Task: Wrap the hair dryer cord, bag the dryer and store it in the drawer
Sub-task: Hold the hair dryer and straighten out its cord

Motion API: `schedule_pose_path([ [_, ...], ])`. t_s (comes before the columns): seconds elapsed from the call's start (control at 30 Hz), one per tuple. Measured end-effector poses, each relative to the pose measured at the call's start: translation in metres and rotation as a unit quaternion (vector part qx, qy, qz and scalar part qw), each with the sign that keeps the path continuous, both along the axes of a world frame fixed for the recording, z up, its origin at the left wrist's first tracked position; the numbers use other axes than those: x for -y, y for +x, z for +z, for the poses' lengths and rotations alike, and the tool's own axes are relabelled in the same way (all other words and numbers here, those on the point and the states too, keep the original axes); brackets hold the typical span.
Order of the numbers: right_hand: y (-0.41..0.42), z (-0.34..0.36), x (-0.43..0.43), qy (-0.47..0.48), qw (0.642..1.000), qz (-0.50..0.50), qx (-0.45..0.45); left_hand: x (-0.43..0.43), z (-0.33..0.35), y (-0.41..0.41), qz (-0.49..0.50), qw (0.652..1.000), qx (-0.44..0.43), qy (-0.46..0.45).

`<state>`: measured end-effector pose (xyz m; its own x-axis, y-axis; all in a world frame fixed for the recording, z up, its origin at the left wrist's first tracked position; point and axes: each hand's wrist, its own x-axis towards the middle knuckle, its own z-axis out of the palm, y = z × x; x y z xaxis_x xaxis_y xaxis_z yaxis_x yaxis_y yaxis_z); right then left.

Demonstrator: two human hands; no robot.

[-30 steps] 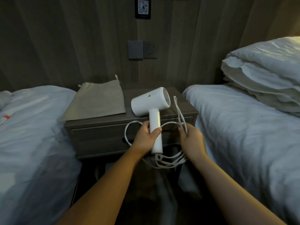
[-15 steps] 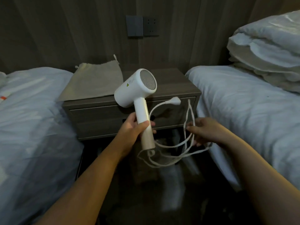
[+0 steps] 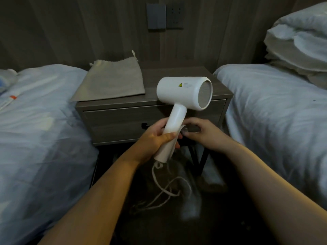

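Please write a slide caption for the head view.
Left hand grips the hair dryer by its handle; right hand pinches the cord beside it.

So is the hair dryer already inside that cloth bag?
No, the left hand grips the hair dryer by its handle in front of the nightstand, while the bag lies flat on top.
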<state>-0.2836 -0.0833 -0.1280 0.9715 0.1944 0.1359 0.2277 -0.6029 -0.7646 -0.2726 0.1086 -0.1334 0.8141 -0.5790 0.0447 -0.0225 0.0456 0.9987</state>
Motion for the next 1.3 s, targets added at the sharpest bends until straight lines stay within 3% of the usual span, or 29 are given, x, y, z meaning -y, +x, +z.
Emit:
schedule_pose_path([
  [0.1, 0.006, -0.009, 0.000, 0.042, 0.999, -0.025, 0.007, 0.005, -0.001, 0.002, -0.019, 1.000, -0.011, 0.001],
  [0.17, 0.008, -0.011, 0.005, 0.102, 0.990, -0.100, 0.009, 0.009, -0.001, 0.006, -0.013, 1.000, -0.024, -0.003],
  [0.27, 0.008, -0.008, 0.022, 0.265, 0.942, -0.205, 0.011, 0.013, -0.005, 0.007, -0.012, 0.999, -0.030, 0.001],
  [0.37, 0.007, -0.007, 0.026, 0.403, 0.893, -0.200, -0.012, 0.017, -0.005, 0.003, -0.011, 0.999, -0.041, -0.002],
  [0.43, 0.006, -0.007, 0.023, 0.444, 0.872, -0.207, -0.007, 0.020, -0.004, 0.002, -0.003, 0.998, -0.060, -0.009],
  [0.57, 0.001, -0.007, 0.034, 0.355, 0.916, -0.188, -0.009, 0.020, 0.002, 0.001, 0.009, 0.996, -0.067, -0.060],
  [0.6, -0.002, -0.009, 0.038, 0.357, 0.922, -0.136, -0.059, 0.019, 0.005, 0.000, 0.012, 0.995, -0.063, -0.071],
  [0.67, -0.008, -0.018, 0.042, 0.400, 0.894, -0.021, -0.199, 0.016, 0.009, -0.001, 0.018, 0.992, -0.072, -0.102],
  [0.7, -0.010, -0.026, 0.043, 0.383, 0.887, 0.017, -0.258, 0.014, 0.011, 0.000, 0.019, 0.989, -0.080, -0.121],
  [0.77, -0.014, -0.043, 0.037, 0.270, 0.908, 0.069, -0.314, 0.012, 0.013, 0.001, 0.020, 0.985, -0.088, -0.144],
  [0.9, -0.020, -0.058, 0.017, 0.049, 0.934, 0.128, -0.331, 0.013, 0.017, 0.000, 0.034, 0.987, -0.075, -0.137],
  [1.0, -0.018, -0.064, 0.014, -0.072, 0.947, 0.124, -0.287, 0.012, 0.019, -0.001, 0.056, 0.991, -0.052, -0.114],
  [1.13, -0.019, -0.068, 0.016, -0.132, 0.948, 0.104, -0.269, 0.006, 0.025, -0.003, 0.105, 0.991, -0.019, -0.083],
  [1.23, -0.023, -0.070, 0.022, -0.134, 0.910, 0.130, -0.370, 0.000, 0.031, -0.005, 0.168, 0.982, 0.002, -0.083],
  [1.3, -0.024, -0.069, 0.025, -0.130, 0.902, 0.147, -0.385, -0.003, 0.037, -0.005, 0.205, 0.975, 0.022, -0.080],
])
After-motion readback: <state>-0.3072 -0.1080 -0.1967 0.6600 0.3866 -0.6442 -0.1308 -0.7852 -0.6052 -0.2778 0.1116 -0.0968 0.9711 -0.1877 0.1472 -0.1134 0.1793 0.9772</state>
